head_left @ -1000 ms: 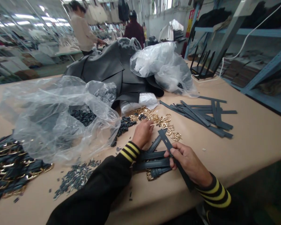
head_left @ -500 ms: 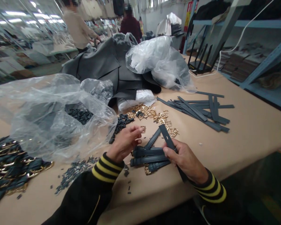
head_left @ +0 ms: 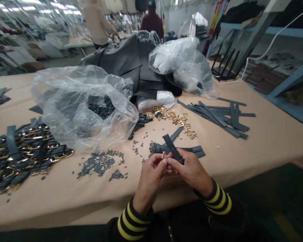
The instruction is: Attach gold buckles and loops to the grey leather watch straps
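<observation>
Near the table's front edge, my left hand (head_left: pixel 154 171) pinches a small gold buckle (head_left: pixel 163 155), partly covered by the fingers. My right hand (head_left: pixel 193 169) is closed on a dark leather strap (head_left: pixel 172 148), its slotted end pointing up and away. The fingertips of both hands meet just below that strap. Behind them lie several finished-looking straps with buckles (head_left: pixel 158 147), partly hidden by the hands. Loose gold buckles (head_left: pixel 185 124) are spread beyond these. Small dark leather loops (head_left: pixel 141 121) form a heap to the left of the buckles.
Cut dark strips (head_left: pixel 214 117) lie at the right. Small dark pieces (head_left: pixel 98 164) are scattered at the left, beside a pile of buckled straps (head_left: pixel 27 154). A clear plastic bag (head_left: pixel 78 131) holds more loops. Grey material (head_left: pixel 121 60) and a router (head_left: pixel 224 69) stand farther back.
My left hand has come down and right with the buckle, meeting my right hand. The strap has moved slightly left and lower. My view has turned to the left.
</observation>
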`<state>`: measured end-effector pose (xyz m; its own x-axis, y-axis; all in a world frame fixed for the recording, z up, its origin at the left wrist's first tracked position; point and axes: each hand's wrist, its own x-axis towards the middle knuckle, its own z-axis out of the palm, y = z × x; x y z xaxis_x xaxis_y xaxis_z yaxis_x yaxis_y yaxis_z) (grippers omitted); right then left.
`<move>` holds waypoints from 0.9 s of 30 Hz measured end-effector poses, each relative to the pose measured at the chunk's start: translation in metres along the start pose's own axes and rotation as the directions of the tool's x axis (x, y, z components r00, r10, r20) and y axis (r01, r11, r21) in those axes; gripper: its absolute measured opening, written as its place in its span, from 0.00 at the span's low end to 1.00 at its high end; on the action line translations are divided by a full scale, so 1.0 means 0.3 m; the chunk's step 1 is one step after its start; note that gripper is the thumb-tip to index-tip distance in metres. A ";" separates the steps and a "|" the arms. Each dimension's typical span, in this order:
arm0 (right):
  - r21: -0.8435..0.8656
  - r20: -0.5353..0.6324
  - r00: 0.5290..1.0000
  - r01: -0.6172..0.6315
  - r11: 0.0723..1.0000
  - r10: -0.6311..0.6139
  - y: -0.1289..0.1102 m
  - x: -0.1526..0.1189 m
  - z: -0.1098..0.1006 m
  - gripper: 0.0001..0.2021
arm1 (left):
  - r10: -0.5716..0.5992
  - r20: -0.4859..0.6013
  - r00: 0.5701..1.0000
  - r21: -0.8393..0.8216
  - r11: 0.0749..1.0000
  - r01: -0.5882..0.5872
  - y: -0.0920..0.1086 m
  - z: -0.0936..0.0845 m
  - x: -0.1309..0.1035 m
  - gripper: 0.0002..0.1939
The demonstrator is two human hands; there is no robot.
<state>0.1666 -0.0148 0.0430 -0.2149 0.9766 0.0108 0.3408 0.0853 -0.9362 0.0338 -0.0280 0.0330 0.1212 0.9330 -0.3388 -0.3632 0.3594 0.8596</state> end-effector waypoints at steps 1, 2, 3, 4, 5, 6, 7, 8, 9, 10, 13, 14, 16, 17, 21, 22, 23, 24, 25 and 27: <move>-0.051 0.007 1.000 0.015 0.999 -0.015 -0.001 -0.004 -0.002 0.03 | -0.011 0.002 1.000 -0.016 1.000 0.011 -0.001 0.000 -0.007 0.08; -0.099 0.013 0.999 0.033 0.995 -0.032 -0.002 -0.008 -0.003 0.03 | -0.025 0.012 1.000 -0.031 0.999 0.026 -0.001 -0.001 -0.014 0.08; -0.141 0.021 0.998 0.053 0.989 -0.051 -0.005 -0.012 -0.005 0.03 | -0.038 0.028 0.999 -0.042 0.998 0.039 0.000 -0.003 -0.021 0.09; -0.175 0.031 0.997 0.075 0.982 -0.071 -0.008 -0.016 -0.006 0.04 | -0.047 0.049 0.998 -0.044 0.998 0.049 0.002 -0.006 -0.027 0.09; -0.200 0.045 0.995 0.098 0.975 -0.091 -0.012 -0.020 -0.008 0.04 | -0.050 0.072 0.996 -0.037 0.998 0.053 0.004 -0.010 -0.031 0.09; -0.213 0.058 0.993 0.117 0.970 -0.107 -0.016 -0.023 -0.009 0.05 | -0.046 0.090 0.995 -0.022 0.999 0.048 0.005 -0.015 -0.034 0.08; -0.219 0.069 0.991 0.127 0.967 -0.115 -0.019 -0.025 -0.010 0.04 | -0.038 0.099 0.994 0.000 0.999 0.038 0.006 -0.020 -0.036 0.08; -0.223 0.077 0.991 0.128 0.966 -0.114 -0.021 -0.027 -0.011 0.04 | -0.030 0.101 0.994 0.033 0.999 0.027 0.006 -0.025 -0.037 0.08; -0.226 0.086 0.990 0.125 0.966 -0.108 -0.022 -0.028 -0.012 0.04 | -0.026 0.097 0.995 0.075 0.997 0.019 0.006 -0.029 -0.037 0.09; -0.230 0.092 0.991 0.120 0.966 -0.101 -0.023 -0.028 -0.014 0.03 | -0.026 0.091 0.996 0.120 0.993 0.015 0.006 -0.033 -0.037 0.09; -0.247 0.148 0.983 0.146 0.958 -0.111 -0.022 -0.027 -0.020 0.04 | -0.045 0.099 0.994 0.232 0.973 0.021 0.009 -0.040 -0.038 0.10; -0.255 0.180 0.977 0.157 0.954 -0.113 -0.022 -0.027 -0.023 0.04 | -0.056 0.111 0.992 0.247 0.969 0.027 0.010 -0.042 -0.040 0.10; -0.268 0.232 0.968 0.163 0.949 -0.101 -0.023 -0.027 -0.029 0.04 | -0.076 0.139 0.987 0.241 0.970 0.041 0.015 -0.048 -0.044 0.10; -0.265 0.241 0.966 0.156 0.951 -0.092 -0.024 -0.028 -0.032 0.04 | -0.083 0.157 0.984 0.228 0.973 0.046 0.017 -0.051 -0.045 0.10; -0.059 0.210 0.977 0.052 0.997 -0.038 -0.028 -0.032 -0.040 0.05 | -0.067 0.182 0.981 0.165 0.986 0.037 0.025 -0.065 -0.046 0.10; 0.018 0.212 0.977 0.015 1.000 -0.018 -0.028 -0.032 -0.041 0.05 | -0.068 0.183 0.981 0.136 0.990 0.043 0.025 -0.067 -0.045 0.12; 0.079 0.217 0.976 -0.015 0.997 -0.002 -0.027 -0.032 -0.042 0.06 | -0.076 0.189 0.979 0.098 0.993 0.059 0.023 -0.067 -0.045 0.14; 0.120 0.217 0.976 -0.035 0.992 0.008 -0.026 -0.032 -0.041 0.06 | -0.089 0.200 0.976 0.051 0.995 0.080 0.020 -0.066 -0.044 0.15; 0.142 0.209 0.978 -0.046 0.989 0.016 -0.023 -0.031 -0.039 0.06 | -0.100 0.210 0.973 0.002 0.995 0.102 0.016 -0.063 -0.044 0.15; 0.149 0.179 0.983 -0.068 0.987 0.041 -0.015 -0.031 -0.032 0.07 | -0.107 0.199 0.974 -0.074 0.989 0.124 0.005 -0.056 -0.043 0.10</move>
<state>0.1758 -0.0225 0.0505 -0.3608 0.9283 -0.0904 0.2148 -0.0117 -0.9766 0.0162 -0.0398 0.0323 0.3405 0.8741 -0.3464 -0.4130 0.4701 0.7800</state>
